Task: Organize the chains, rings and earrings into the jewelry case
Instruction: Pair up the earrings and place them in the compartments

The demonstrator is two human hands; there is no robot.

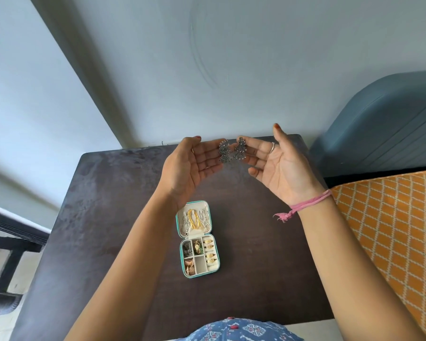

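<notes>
Two dark filigree earrings [232, 150] hang side by side beyond the open jewelry case [197, 238] on the bench [256, 242], one pinched in each palm-up grip: left hand [191, 163], right hand [283, 166]. No writing legible.

One wide-angle view only, worn on the person's head, looking forward and steeply down over the dark counter [256, 242] toward the wall behind it. Both forearms reach in from the bottom edge — close to the lens — and straight lines bow near the frame's edges. No second view shares the scene.
</notes>
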